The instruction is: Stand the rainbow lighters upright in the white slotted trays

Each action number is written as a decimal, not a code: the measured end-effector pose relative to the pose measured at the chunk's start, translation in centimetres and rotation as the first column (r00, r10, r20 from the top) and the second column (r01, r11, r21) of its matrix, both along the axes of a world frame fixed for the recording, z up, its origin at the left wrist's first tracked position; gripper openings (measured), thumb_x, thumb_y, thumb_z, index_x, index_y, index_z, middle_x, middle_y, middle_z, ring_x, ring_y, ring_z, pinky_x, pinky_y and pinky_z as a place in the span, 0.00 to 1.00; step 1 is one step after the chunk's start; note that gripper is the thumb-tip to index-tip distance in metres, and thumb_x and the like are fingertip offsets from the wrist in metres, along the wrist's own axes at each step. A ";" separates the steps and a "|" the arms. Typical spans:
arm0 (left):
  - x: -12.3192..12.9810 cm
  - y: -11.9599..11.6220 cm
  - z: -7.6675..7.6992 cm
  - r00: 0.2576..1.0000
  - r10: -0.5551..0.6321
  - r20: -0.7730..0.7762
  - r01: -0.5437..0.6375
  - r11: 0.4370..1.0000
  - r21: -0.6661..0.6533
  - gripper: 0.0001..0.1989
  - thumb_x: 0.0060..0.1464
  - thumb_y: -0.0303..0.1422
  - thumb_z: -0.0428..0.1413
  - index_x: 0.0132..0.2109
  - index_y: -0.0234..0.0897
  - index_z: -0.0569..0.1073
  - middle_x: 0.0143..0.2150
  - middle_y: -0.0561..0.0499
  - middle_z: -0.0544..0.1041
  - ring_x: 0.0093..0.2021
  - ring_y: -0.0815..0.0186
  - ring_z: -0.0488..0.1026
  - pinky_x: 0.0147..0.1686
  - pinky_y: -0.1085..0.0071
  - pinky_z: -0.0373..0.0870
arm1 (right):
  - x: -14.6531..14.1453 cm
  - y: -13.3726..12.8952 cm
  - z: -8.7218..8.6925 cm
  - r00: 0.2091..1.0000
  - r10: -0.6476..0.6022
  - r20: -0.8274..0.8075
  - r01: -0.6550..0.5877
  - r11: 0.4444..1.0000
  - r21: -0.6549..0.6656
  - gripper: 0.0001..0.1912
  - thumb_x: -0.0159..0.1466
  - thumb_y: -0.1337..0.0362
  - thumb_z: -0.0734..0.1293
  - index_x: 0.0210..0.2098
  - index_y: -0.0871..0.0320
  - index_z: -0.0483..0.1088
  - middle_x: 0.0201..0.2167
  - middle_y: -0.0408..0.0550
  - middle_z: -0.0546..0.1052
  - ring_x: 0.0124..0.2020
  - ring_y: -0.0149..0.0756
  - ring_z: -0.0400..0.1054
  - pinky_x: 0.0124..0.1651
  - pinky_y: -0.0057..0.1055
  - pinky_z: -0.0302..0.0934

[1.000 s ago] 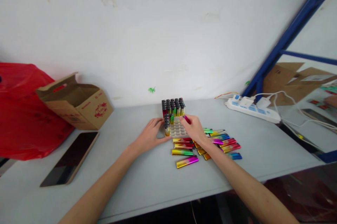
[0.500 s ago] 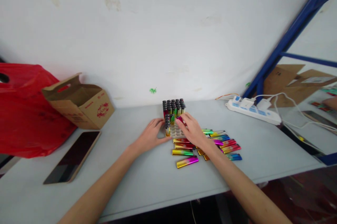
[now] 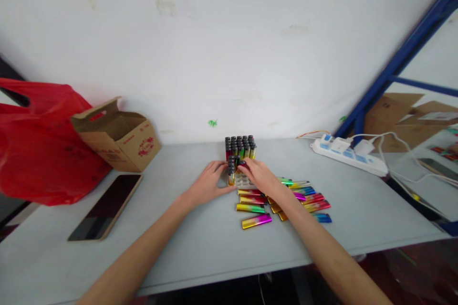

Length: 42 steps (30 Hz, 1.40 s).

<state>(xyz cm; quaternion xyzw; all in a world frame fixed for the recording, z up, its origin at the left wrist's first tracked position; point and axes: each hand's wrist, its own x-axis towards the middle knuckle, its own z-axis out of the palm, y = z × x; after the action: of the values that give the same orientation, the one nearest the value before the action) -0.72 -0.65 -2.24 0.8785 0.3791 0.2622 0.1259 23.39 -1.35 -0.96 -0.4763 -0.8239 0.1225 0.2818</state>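
Partly inside the right grip (image 3: 262, 176), a dark-topped lighter (image 3: 243, 164).

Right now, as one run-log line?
left grip: against tray | right grip: pinching lighter at tray | loose lighters: lying near and right of tray | standing lighters: at tray's left and behind

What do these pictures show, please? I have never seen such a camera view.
No machine here: these are a person's bare hands, seen from a camera on that person's head, looking forward and down. The right hand pinches a lighter at a pale tray; the left hand spreads along the tray's left side. Upright lighters stand in the tray and behind it; loose lighters lie nearer and to the right on the grey table. Left are a phone, cardboard box and red plastic bag; right, a power strip.
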 end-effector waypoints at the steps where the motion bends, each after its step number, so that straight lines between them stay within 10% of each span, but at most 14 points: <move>1: 0.0 0.0 0.0 1.000 0.000 0.002 0.000 1.000 0.001 0.32 0.60 0.53 0.66 0.63 0.40 0.73 0.64 0.40 0.75 0.64 0.47 0.73 0.67 0.48 0.71 | -0.2 -0.1 0.2 0.998 -0.025 0.053 0.023 0.999 0.025 0.10 0.79 0.58 0.63 0.46 0.56 0.72 0.41 0.55 0.82 0.42 0.45 0.76 0.46 0.36 0.62; 9: 0.0 0.1 0.0 1.000 0.007 0.017 -0.007 1.000 -0.002 0.32 0.60 0.54 0.65 0.62 0.40 0.74 0.63 0.39 0.76 0.63 0.46 0.73 0.66 0.48 0.72 | -0.2 -0.8 1.4 0.971 -0.049 0.233 0.040 0.998 0.043 0.13 0.77 0.56 0.66 0.41 0.57 0.77 0.40 0.53 0.82 0.44 0.44 0.76 0.50 0.37 0.61; 21: 0.1 0.3 -0.2 1.000 0.020 0.008 -0.020 1.000 -0.013 0.33 0.59 0.57 0.64 0.62 0.40 0.75 0.63 0.39 0.76 0.63 0.47 0.73 0.67 0.49 0.71 | 13.2 -4.8 1.7 0.997 -0.066 0.033 0.071 0.975 -0.208 0.13 0.71 0.53 0.70 0.46 0.53 0.81 0.46 0.54 0.83 0.49 0.49 0.77 0.57 0.44 0.68; 33: -0.1 0.3 -0.4 1.000 0.018 0.003 -0.018 1.000 -0.002 0.32 0.59 0.56 0.65 0.61 0.40 0.76 0.63 0.40 0.76 0.63 0.46 0.74 0.66 0.48 0.72 | 9.1 -2.2 3.1 0.861 -0.257 -0.439 0.216 0.966 -0.141 0.23 0.66 0.41 0.71 0.44 0.54 0.82 0.37 0.50 0.84 0.32 0.41 0.70 0.37 0.36 0.63; 42: 0.1 0.0 0.1 1.000 0.024 -0.006 -0.024 1.000 0.000 0.31 0.59 0.54 0.66 0.60 0.39 0.75 0.63 0.38 0.75 0.64 0.46 0.73 0.67 0.48 0.71 | 3.0 0.6 3.9 0.704 -0.156 -0.693 -0.062 0.958 -0.279 0.30 0.64 0.32 0.68 0.30 0.55 0.70 0.27 0.43 0.71 0.29 0.36 0.65 0.33 0.33 0.62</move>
<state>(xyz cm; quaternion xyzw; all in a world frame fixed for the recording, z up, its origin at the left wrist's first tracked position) -0.63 -0.63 -2.18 0.8746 0.3902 0.2610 0.1215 26.44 -0.74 2.97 -0.4486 -0.6134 0.4046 0.5086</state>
